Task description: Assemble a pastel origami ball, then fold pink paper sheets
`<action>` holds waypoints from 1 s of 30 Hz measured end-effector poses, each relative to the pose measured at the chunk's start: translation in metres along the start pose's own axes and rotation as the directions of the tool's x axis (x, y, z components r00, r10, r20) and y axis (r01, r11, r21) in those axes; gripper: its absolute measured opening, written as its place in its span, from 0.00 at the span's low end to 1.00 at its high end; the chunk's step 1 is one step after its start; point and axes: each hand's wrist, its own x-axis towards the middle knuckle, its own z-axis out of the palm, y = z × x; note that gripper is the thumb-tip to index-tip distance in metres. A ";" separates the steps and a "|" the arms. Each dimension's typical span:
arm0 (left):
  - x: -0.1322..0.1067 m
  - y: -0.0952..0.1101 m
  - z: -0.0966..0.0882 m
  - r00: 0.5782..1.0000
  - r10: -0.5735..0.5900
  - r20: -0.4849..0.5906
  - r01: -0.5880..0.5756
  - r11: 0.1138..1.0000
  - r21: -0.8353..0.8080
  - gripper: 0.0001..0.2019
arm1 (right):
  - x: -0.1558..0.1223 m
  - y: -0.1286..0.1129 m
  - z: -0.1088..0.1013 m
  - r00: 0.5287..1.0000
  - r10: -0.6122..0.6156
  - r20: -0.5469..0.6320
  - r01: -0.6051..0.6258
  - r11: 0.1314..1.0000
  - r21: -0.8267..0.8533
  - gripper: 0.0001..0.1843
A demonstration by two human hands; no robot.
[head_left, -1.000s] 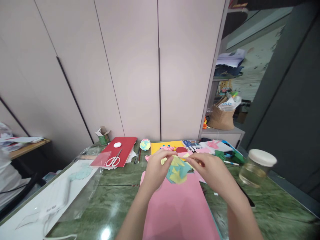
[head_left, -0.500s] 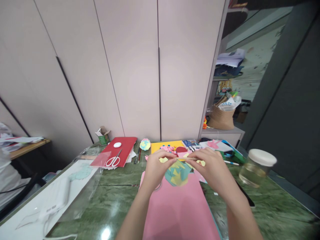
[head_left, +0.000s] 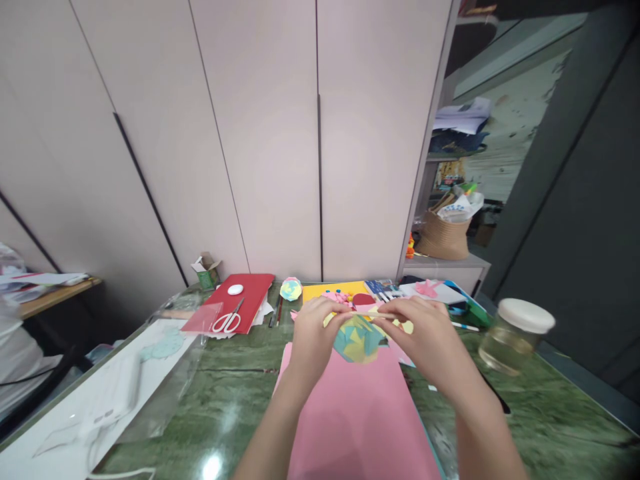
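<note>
A folded paper model (head_left: 358, 338) in teal and yellow hangs between my two hands above a pink sheet of paper (head_left: 357, 413). My left hand (head_left: 315, 333) grips its left side with curled fingers. My right hand (head_left: 425, 333) pinches its upper right edge, where a thin pale strip shows between the fingertips. Both hands hover a little above the green marble table (head_left: 225, 400).
White-handled scissors (head_left: 227, 321) lie on a red folder (head_left: 240, 300) at the back left. A small paper ball (head_left: 291, 289), a yellow sheet (head_left: 330, 292) and paper scraps line the back. A lidded glass jar (head_left: 515, 335) stands at the right. A white device (head_left: 113, 400) lies left.
The paper model has been turned and lifted slightly between my hands. My right hand has moved a little up and left, closer to the left hand.
</note>
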 end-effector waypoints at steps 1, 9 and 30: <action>0.000 -0.001 0.000 1.000 0.009 0.001 -0.009 1.000 0.016 0.04 | 0.000 -0.001 -0.001 1.000 0.010 0.001 -0.010 1.000 0.012 0.11; 0.000 0.000 0.000 0.999 0.006 0.033 -0.007 0.999 0.048 0.07 | -0.001 0.001 -0.002 0.999 0.019 0.030 -0.021 0.998 0.066 0.08; 0.002 0.004 -0.004 0.986 -0.102 0.135 0.107 0.994 -0.029 0.07 | 0.000 0.007 0.002 0.991 -0.116 -0.071 0.114 0.993 -0.028 0.03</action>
